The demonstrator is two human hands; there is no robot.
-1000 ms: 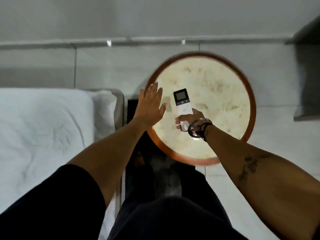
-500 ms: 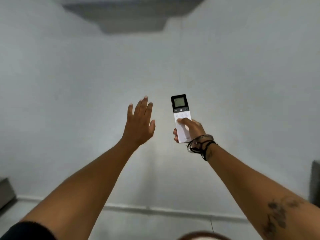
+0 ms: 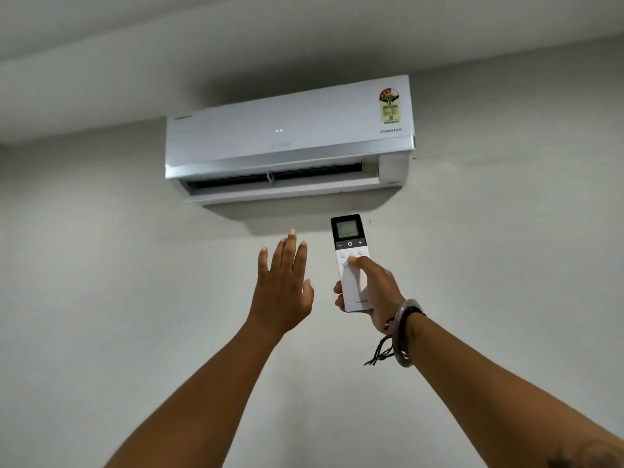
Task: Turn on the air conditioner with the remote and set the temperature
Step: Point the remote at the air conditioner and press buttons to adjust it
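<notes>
Since a second ago the view has swung up from the round tabletop to the wall, and both arms have risen with it; half a second ago only the unit's underside showed at the top edge, and now the whole air conditioner [image 3: 288,136] is in sight.

It is a white split unit mounted high on the wall [image 3: 118,298], just under the ceiling. Its lower flap hangs open, two small lights glow on the front panel, and a rating sticker [image 3: 389,106] sits at its upper right with the word INVERTER below.

The right hand [image 3: 373,292] has its grip closed around the lower half of the remote [image 3: 351,261], held upright just below the unit and pointed at it. The thumb [image 3: 358,263] lies on the white buttons beneath the dark strip with minus, power and plus. The small screen is lit, its reading too small to tell. A bangle [image 3: 403,336] and a dark thread circle that wrist.

The left hand [image 3: 282,292] is raised just beside the remote, apart from it, flat and empty with fingers spread loosely upward.
</notes>
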